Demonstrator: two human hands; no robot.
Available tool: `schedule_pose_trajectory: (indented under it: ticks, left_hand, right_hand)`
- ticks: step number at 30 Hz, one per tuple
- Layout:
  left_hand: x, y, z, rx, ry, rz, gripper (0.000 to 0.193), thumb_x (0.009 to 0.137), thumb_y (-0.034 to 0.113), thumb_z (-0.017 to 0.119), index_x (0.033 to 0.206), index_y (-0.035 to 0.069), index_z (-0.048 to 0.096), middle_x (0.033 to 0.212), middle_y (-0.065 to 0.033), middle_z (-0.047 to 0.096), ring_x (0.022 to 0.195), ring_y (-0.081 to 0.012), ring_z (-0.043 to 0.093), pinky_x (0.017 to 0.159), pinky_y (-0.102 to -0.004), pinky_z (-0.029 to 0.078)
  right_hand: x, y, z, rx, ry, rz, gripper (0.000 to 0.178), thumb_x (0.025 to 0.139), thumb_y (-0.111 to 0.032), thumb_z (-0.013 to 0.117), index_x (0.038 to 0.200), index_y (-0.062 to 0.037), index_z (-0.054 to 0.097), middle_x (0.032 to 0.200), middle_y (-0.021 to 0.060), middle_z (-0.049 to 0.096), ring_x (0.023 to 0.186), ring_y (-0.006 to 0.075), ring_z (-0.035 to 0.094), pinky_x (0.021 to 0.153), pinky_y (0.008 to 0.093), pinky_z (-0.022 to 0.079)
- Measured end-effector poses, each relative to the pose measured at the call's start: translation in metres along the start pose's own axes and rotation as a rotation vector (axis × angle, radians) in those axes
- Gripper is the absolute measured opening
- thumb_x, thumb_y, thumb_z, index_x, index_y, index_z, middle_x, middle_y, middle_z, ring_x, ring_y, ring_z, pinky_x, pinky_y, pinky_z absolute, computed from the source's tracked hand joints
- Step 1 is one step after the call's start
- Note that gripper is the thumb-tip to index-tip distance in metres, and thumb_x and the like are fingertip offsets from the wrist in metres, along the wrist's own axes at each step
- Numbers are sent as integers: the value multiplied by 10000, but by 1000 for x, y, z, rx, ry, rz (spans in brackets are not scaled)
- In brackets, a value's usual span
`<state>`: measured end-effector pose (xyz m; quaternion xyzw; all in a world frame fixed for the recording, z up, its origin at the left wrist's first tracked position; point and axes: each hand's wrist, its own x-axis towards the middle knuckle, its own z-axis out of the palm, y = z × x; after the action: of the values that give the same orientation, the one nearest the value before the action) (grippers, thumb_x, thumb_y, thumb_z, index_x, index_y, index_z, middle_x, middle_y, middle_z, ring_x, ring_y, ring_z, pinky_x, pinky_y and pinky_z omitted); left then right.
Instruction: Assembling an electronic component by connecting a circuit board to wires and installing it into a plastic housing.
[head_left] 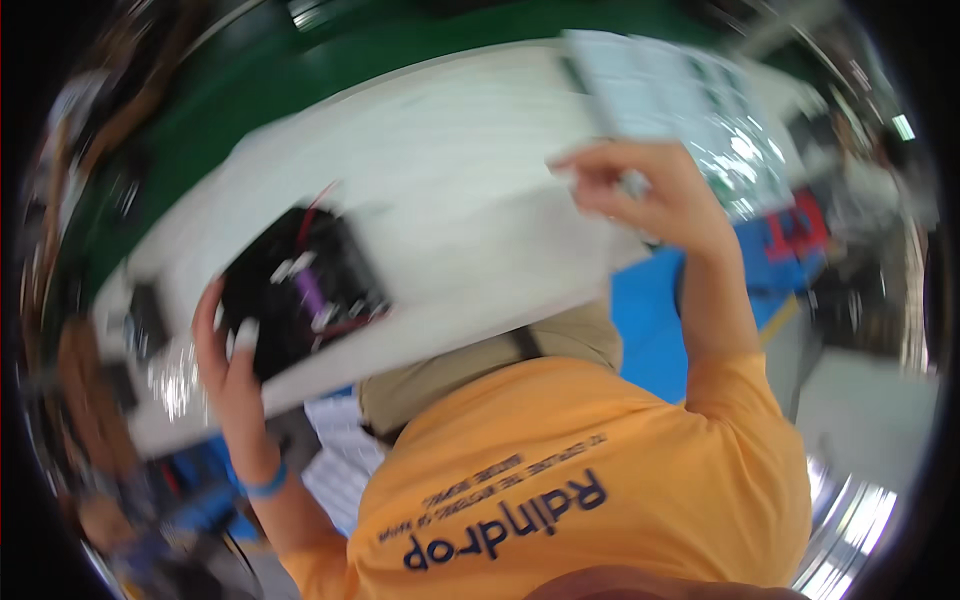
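My left hand [232, 365] is at the left edge of a black box-shaped casing [265, 285], with fingers along its side and one digit over the top. White coverings show on some of its fingertips. Inside the casing are a purple piece [310, 292], some small whitish parts, and a red wire [318, 208] that sticks up at the far side. Over the right part of the table, my right hand [650, 190] hangs in the air, loosely bent with its fingers apart. A pale spot shows between its fingers, too blurred to name.
The long white table [470, 130] curves across the view. Clear plastic packaging with sheets [690, 95] lies at its far right, near a red object [797, 228]. A small dark item [147, 320] is at the left end. Blue surface [650, 320] shows below right.
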<state>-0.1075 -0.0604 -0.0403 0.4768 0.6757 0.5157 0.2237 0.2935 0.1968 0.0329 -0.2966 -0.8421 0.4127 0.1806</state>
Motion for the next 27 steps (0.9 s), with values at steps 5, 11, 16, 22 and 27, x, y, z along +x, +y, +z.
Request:
schedule_pose_trajectory:
  ticks: [5, 11, 16, 22, 27]
  left_hand:
    - [8, 31, 37, 392, -64, 77, 560, 840, 9, 442, 1378, 29, 595, 1515, -172, 440, 1399, -305, 439, 1182, -411, 294]
    - [7, 30, 52, 471, -27, 56, 424, 950, 109, 527, 1358, 26, 609, 1495, -169, 452, 1389, -298, 444, 1148, -418, 340]
    - [-13, 76, 56, 666, 3, 239, 427, 938, 75, 538, 1356, 24, 606, 1438, -177, 526, 1357, -317, 489, 1133, -407, 362]
    - [5, 104, 77, 539, -584, 237, 544, 789, 60, 599, 1333, 65, 588, 1203, -160, 661, 1136, -389, 587, 1135, -507, 355]
    - [11, 92, 60, 574, -577, 251, 551, 736, 14, 591, 1283, 73, 626, 1168, -131, 653, 1092, -352, 561, 1016, -454, 436]
  right_hand:
    - [-52, 117, -132, -414, 416, 218, 297, 931, -240, 681, 1186, -97, 732, 881, 35, 710, 737, 97, 620, 678, 267, 499]
    - [-124, 226, -233, -492, 697, 782, 375, 886, -362, 718, 1157, -106, 756, 933, 64, 740, 858, 141, 688, 767, 295, 538]
    - [-67, 257, -220, -751, 498, 664, 471, 875, -447, 695, 1160, -75, 740, 1060, 116, 756, 935, 259, 714, 872, 390, 537]
    - [-100, 327, -297, -808, 410, 628, 614, 902, -524, 643, 1240, -12, 678, 1018, 151, 753, 939, 246, 718, 852, 373, 532]
    - [-108, 381, -328, -1027, 455, 577, 558, 1005, -503, 382, 1309, -111, 635, 1186, 229, 680, 1115, 415, 637, 934, 484, 488]
